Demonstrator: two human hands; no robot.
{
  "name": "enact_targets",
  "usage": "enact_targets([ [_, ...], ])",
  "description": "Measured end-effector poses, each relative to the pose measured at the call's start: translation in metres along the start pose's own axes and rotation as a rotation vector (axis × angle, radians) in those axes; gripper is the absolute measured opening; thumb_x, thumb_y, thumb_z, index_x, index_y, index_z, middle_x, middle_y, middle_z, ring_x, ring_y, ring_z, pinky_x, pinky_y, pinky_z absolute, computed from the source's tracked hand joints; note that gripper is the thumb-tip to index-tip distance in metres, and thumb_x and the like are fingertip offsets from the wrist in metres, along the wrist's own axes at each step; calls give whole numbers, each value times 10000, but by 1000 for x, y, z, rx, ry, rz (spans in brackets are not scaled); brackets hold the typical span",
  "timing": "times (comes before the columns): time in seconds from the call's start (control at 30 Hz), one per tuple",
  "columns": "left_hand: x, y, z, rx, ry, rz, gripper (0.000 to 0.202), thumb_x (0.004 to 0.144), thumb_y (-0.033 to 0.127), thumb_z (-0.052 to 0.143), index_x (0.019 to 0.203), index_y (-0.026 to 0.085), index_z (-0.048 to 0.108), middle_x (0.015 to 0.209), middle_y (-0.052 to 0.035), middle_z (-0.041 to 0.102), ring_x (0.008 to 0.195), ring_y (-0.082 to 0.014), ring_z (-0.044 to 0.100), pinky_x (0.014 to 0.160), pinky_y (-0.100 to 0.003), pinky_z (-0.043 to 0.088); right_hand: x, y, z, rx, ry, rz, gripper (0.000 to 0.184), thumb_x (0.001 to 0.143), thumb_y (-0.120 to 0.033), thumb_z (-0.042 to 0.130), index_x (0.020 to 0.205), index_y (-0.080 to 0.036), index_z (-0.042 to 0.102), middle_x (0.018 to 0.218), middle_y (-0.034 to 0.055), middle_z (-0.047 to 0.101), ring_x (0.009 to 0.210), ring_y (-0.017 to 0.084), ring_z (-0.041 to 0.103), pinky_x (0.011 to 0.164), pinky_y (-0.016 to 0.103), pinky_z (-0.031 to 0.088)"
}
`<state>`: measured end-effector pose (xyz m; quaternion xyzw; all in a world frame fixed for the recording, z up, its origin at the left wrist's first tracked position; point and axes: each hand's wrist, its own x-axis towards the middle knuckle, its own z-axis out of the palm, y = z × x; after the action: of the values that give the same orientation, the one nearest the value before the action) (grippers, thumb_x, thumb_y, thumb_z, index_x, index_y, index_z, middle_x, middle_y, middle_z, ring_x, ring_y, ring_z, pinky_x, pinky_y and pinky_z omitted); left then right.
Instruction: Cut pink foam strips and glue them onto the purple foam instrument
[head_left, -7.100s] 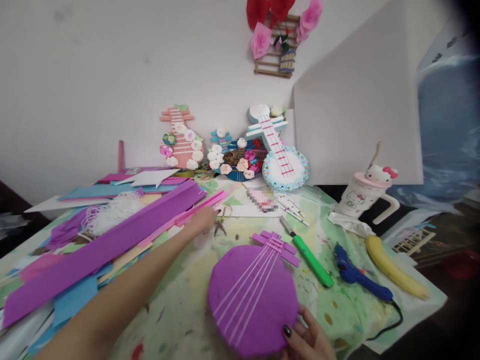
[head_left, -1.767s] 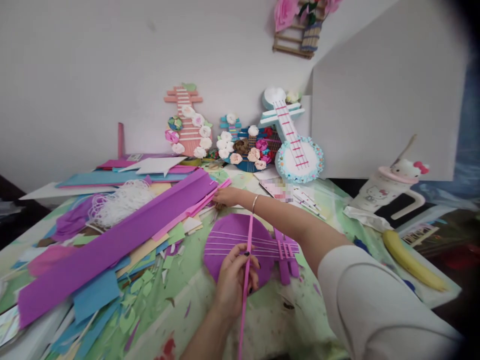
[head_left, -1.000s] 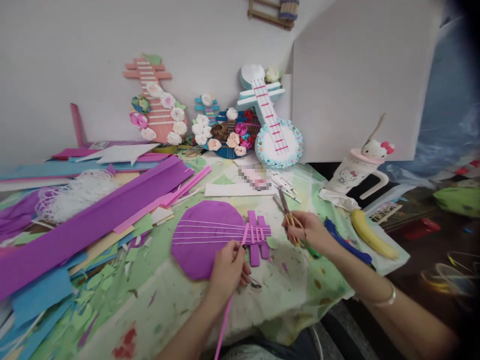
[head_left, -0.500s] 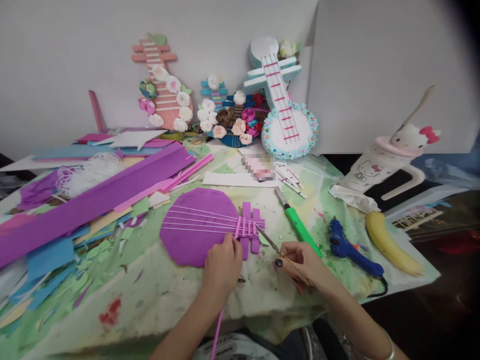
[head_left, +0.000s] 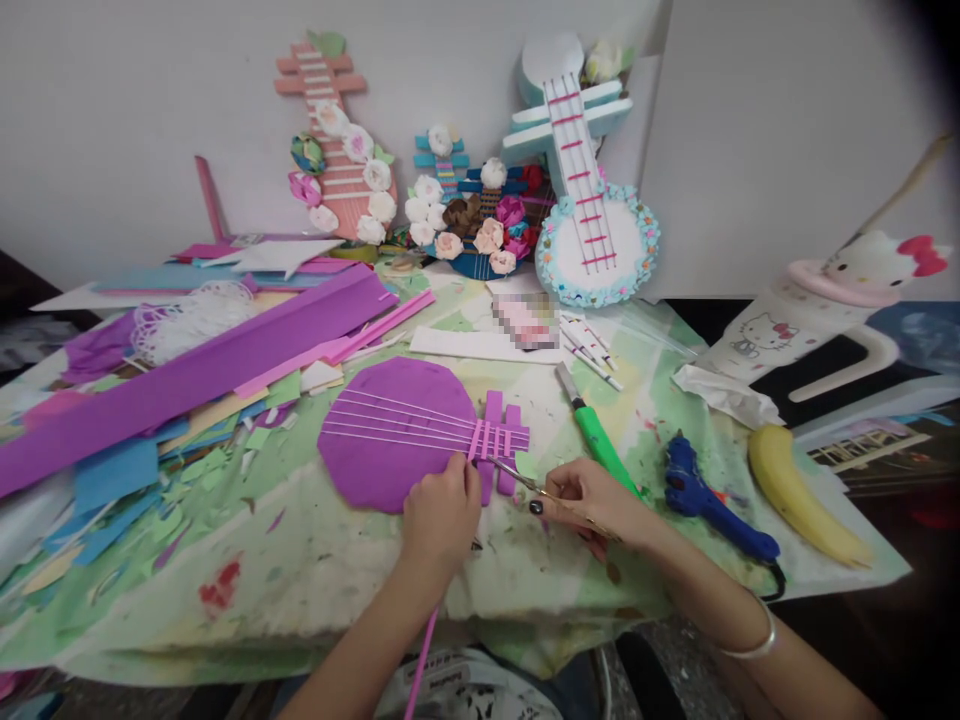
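Observation:
A purple craft-foam lute [head_left: 397, 420] with white strings lies flat on the table, its short neck pointing right. Pink strips [head_left: 491, 440] cross the neck. My left hand [head_left: 444, 505] is closed at the lower edge of the lute where body and neck meet, pinching a long pink strip [head_left: 423, 655] whose tail hangs below the wrist past the table edge. My right hand [head_left: 589, 505] grips a pair of scissors [head_left: 525, 480], fingers around the gold handles. The blade tips reach the neck's lower side, close to my left fingertips.
Right of my hands lie a green utility knife [head_left: 604, 445], a blue glue gun [head_left: 712, 505] and a banana [head_left: 806, 500]. A lidded tumbler [head_left: 810, 320] stands behind. Foam sheets [head_left: 225, 370] and scraps cover the left. Several decorated lutes [head_left: 600, 240] lean on the wall.
The scissors have moved left and down along the neck, from its strips to beside my left fingertips. The whole view has shifted slightly.

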<state>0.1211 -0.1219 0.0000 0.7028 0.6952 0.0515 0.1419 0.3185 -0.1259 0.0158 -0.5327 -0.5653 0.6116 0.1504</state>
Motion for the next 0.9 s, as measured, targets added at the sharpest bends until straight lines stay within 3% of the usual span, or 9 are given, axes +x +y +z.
enact_targets([
  [0.27,3,2,1,-21,6,-22,308,911,291,324,848,185,606,702,-108,684,664,-243,649,578,-284,328,10,-2,-13,-175,-11,5,450,702,-563,644,535,-193,450,318,-69,395,242,78,381,267,183,219],
  [0.9,2,9,1,68,-43,-62,292,928,289,277,976,191,548,712,-105,687,666,-278,666,570,-305,374,17,0,-22,-149,-75,36,435,696,-531,665,557,-183,444,337,-72,395,250,69,369,265,172,222],
])
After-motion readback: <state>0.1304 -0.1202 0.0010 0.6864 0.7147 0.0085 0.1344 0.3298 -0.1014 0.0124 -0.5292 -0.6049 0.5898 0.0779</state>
